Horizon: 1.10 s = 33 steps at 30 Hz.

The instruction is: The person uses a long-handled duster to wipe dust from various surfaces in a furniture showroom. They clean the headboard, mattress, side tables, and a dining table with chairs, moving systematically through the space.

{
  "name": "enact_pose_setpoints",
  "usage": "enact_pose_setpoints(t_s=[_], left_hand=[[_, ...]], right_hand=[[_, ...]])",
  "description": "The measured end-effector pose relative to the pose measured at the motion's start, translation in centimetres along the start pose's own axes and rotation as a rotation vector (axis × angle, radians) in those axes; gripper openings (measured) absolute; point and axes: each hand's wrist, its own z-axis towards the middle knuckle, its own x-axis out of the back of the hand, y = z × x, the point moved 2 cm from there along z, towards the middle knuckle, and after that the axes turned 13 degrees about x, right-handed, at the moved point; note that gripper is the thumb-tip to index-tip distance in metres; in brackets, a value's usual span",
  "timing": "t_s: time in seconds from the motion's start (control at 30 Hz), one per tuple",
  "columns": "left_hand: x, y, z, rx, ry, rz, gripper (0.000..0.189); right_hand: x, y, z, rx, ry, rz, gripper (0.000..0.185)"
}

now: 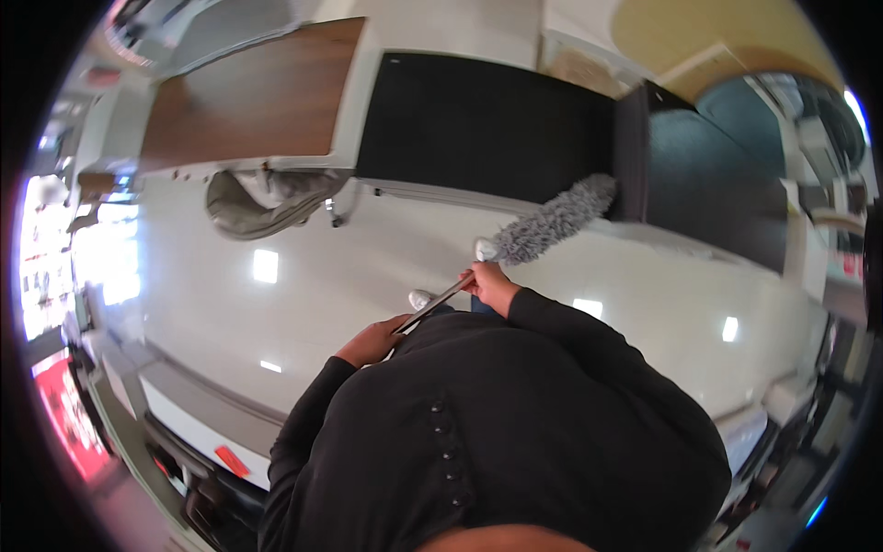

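A duster with a fluffy grey head (557, 219) is held slantwise in front of my body. My right hand (491, 284) is closed around its thin metal handle (434, 302) just below the fluffy part. Lower down, my left hand (376, 340) grips the rear end of the same handle. The duster's tip reaches up to the front edge of a black flat surface (483, 131), close to a dark boxy piece (631, 159). From this angle I cannot tell whether the tip touches either one.
A brown wood-topped desk (255, 96) stands at the upper left, with a grey-beige chair (255, 210) tucked against it. Dark glossy furniture (717, 179) is at the right. Behind me on the left runs a white counter (207, 414) bearing an orange-red tag (232, 461). Glossy pale floor (331, 297) lies between.
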Motion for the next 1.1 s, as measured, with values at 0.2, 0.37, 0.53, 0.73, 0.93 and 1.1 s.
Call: enact_pose_setpoints(t_s=[0.2, 0.37, 0.53, 0.73, 0.93, 1.1], left_hand=[[1.2, 0.1, -3.6, 0.136, 0.083, -0.321, 0.046], [-2.3, -0.4, -5.6, 0.01, 0.349, -0.852, 0.041], [-1.2, -0.5, -4.1, 0.097, 0.502, -0.828, 0.038], [9.9, 1.3, 0.2, 0.031, 0.488, -1.02, 0.03], [18.1, -1.2, -0.3, 0.009, 0.363, -0.942, 0.027], [22.2, -5.2, 0.6, 0.018, 0.344, -0.639, 0.03]], right_hand=[[-7.9, -8.8, -4.8, 0.169, -0.335, -0.068, 0.016], [-14.3, -12.4, -6.1, 0.223, -0.663, -0.229, 0.019], [-21.1, -12.2, -5.9, 0.198, -0.804, -0.294, 0.026], [-28.3, -7.4, -6.4, 0.353, -0.853, -0.543, 0.028], [-34.8, -8.7, -4.0, 0.505, -0.649, -0.449, 0.038], [-37.9, -7.4, -1.2, 0.341, -0.392, -0.326, 0.035]])
